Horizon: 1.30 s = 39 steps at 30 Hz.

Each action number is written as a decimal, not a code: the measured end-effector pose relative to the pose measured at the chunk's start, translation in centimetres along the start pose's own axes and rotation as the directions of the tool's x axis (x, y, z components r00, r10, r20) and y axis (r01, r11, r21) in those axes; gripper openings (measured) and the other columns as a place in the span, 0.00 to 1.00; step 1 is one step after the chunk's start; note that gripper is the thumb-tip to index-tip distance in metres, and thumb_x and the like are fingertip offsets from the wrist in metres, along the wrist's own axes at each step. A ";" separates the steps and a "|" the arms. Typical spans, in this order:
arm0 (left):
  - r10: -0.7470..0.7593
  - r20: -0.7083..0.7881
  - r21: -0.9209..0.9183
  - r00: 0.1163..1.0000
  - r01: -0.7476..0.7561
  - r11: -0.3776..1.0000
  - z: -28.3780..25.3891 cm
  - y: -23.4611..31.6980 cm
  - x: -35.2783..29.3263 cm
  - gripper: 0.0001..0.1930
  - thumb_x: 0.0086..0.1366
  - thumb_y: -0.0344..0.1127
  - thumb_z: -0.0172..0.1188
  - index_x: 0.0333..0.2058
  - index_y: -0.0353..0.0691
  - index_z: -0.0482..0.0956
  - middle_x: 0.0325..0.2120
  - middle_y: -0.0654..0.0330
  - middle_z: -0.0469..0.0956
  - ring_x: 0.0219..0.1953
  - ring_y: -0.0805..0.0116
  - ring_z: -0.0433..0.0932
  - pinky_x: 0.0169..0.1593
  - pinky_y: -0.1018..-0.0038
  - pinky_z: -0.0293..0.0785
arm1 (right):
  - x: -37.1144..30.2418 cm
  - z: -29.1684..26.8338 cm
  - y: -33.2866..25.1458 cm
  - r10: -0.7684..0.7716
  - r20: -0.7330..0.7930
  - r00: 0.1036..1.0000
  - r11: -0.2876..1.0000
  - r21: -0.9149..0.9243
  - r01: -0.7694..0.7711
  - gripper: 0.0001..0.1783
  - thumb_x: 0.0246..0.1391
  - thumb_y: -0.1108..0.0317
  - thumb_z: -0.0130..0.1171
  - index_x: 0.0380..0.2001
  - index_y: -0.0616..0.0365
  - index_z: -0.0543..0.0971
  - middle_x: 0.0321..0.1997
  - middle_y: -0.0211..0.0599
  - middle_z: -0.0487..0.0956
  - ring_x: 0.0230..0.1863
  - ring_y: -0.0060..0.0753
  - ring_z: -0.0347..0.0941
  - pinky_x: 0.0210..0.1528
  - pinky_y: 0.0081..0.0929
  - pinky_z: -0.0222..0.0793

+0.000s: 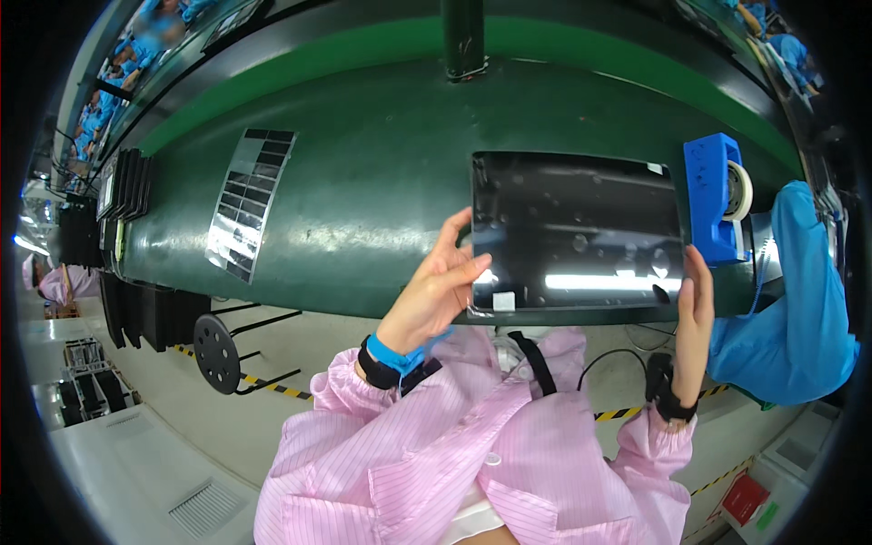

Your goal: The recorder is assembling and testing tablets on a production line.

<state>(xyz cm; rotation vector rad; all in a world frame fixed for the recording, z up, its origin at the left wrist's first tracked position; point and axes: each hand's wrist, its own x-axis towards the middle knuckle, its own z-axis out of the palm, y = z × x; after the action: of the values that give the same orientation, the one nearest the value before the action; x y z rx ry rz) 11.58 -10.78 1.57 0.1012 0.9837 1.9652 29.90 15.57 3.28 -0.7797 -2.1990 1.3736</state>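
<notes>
Between my hands is a dark glossy flat panel (pixel 577 232), shaped like a screen, with a small white tab at its lower left corner and another at the upper right. Bubble-like spots and a bright light streak show on its face. My left hand (pixel 442 275), with a blue band at the wrist, grips the panel's left edge, thumb on the face and fingers partly hidden. Along the right edge, my right hand (pixel 695 300) holds the lower corner with its fingertips. A blue tape dispenser (pixel 708 195) with a whitish roll stands just right of the panel.
A sheet of dark rectangular stickers (pixel 252 204) lies on the green tabletop (pixel 363 182). Black trays or frames (pixel 127 184) stand at the left end. A post (pixel 463 41) rises at the back. Close on the right is a person's blue sleeve (pixel 786 318). A round stool (pixel 218 354) stands below left.
</notes>
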 end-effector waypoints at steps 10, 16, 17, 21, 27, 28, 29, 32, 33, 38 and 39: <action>0.028 -0.063 0.140 0.998 -0.019 0.990 -1.4 0.8 3.5 0.33 0.62 0.28 0.51 0.62 0.43 0.45 0.45 0.57 0.69 0.46 0.73 0.70 0.43 0.78 0.70 | 1.9 4.0 1.6 0.126 0.023 0.992 0.947 0.294 -0.127 0.27 0.59 0.65 0.49 0.59 0.63 0.60 0.63 0.44 0.60 0.64 0.36 0.54 0.64 0.27 0.45; 0.284 -0.101 0.921 0.953 -0.018 0.388 0.1 1.0 2.5 0.28 0.59 0.30 0.54 0.58 0.33 0.57 0.27 0.55 0.69 0.20 0.70 0.67 0.27 0.76 0.65 | 0.9 4.0 0.8 0.157 -0.041 0.987 0.934 0.331 -0.135 0.27 0.57 0.66 0.50 0.58 0.65 0.60 0.63 0.47 0.59 0.65 0.38 0.52 0.65 0.29 0.44; 0.287 -0.102 0.922 0.953 -0.018 0.388 0.1 0.9 2.4 0.28 0.59 0.30 0.54 0.58 0.33 0.57 0.27 0.55 0.69 0.20 0.70 0.67 0.27 0.76 0.65 | 0.8 4.0 0.8 0.172 -0.053 0.984 0.929 0.341 -0.144 0.27 0.57 0.67 0.50 0.58 0.65 0.60 0.63 0.47 0.59 0.65 0.38 0.52 0.65 0.29 0.44; 0.451 -0.015 0.966 0.892 -0.104 0.238 -1.1 -0.4 2.4 0.28 0.58 0.29 0.54 0.57 0.34 0.59 0.28 0.56 0.68 0.23 0.70 0.66 0.29 0.75 0.65 | 0.6 4.3 1.1 0.162 -0.022 0.987 0.935 0.323 -0.146 0.27 0.58 0.67 0.50 0.58 0.66 0.60 0.62 0.48 0.59 0.65 0.38 0.52 0.65 0.29 0.44; 0.401 -0.026 0.986 0.916 -0.043 0.163 -1.3 0.1 2.3 0.28 0.59 0.29 0.54 0.58 0.34 0.58 0.38 0.56 0.66 0.32 0.70 0.67 0.36 0.76 0.66 | 0.8 4.8 3.4 0.059 -0.081 0.995 0.969 0.244 -0.038 0.26 0.58 0.66 0.50 0.57 0.66 0.60 0.62 0.50 0.60 0.64 0.38 0.54 0.64 0.30 0.47; 0.352 -0.050 0.986 0.935 -0.010 0.166 -1.6 0.0 2.3 0.30 0.60 0.29 0.54 0.60 0.34 0.56 0.43 0.54 0.65 0.36 0.68 0.69 0.40 0.76 0.68 | 1.1 4.8 3.8 0.071 -0.090 0.993 0.982 0.183 -0.054 0.26 0.58 0.66 0.50 0.57 0.65 0.61 0.61 0.49 0.60 0.64 0.39 0.55 0.64 0.30 0.48; 0.351 -0.045 0.986 0.935 -0.015 0.166 -1.5 -0.2 2.2 0.30 0.60 0.29 0.54 0.60 0.34 0.56 0.43 0.54 0.65 0.36 0.68 0.69 0.40 0.76 0.68 | 1.3 4.8 4.1 0.083 -0.100 0.992 0.990 0.121 -0.070 0.25 0.58 0.65 0.50 0.56 0.65 0.62 0.61 0.49 0.61 0.63 0.40 0.56 0.63 0.31 0.49; 0.430 0.038 0.913 0.902 -0.207 0.353 -1.0 -1.4 1.2 0.34 0.60 0.28 0.53 0.62 0.36 0.47 0.55 0.51 0.58 0.52 0.64 0.65 0.53 0.74 0.62 | 1.8 5.1 4.1 -0.056 -0.143 0.988 0.974 -0.227 0.022 0.23 0.58 0.65 0.50 0.53 0.65 0.66 0.60 0.47 0.62 0.61 0.42 0.58 0.61 0.31 0.51; 0.364 -0.033 0.785 0.931 -0.201 0.586 -0.5 -1.8 0.5 0.35 0.60 0.27 0.52 0.63 0.35 0.44 0.59 0.50 0.53 0.57 0.63 0.59 0.58 0.72 0.56 | 1.9 5.1 4.5 -0.062 -0.147 0.987 0.973 -0.229 0.027 0.23 0.58 0.65 0.50 0.53 0.65 0.66 0.60 0.47 0.62 0.61 0.42 0.58 0.61 0.31 0.51; 0.040 -0.194 0.038 0.980 -0.033 0.999 -0.5 1.2 0.3 0.34 0.60 0.27 0.52 0.61 0.30 0.45 0.61 0.51 0.51 0.62 0.66 0.54 0.62 0.68 0.50 | 2.0 6.1 4.1 -0.053 -0.176 0.983 0.990 -0.134 0.029 0.20 0.56 0.65 0.51 0.48 0.68 0.68 0.57 0.44 0.65 0.58 0.41 0.60 0.60 0.29 0.52; -0.047 -0.107 -0.074 0.993 0.039 0.997 -0.2 3.0 0.4 0.28 0.60 0.29 0.52 0.58 0.31 0.55 0.58 0.54 0.59 0.60 0.68 0.56 0.61 0.71 0.53 | 2.0 5.9 4.0 -0.014 -0.187 0.982 0.996 -0.090 -0.003 0.20 0.56 0.65 0.51 0.48 0.68 0.68 0.56 0.44 0.66 0.57 0.40 0.61 0.59 0.29 0.52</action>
<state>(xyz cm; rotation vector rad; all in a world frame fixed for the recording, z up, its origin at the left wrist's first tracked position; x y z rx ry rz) 9.23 -11.40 3.33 -0.0673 0.9760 1.9806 25.64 14.36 -2.65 -0.8959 -2.1253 1.1543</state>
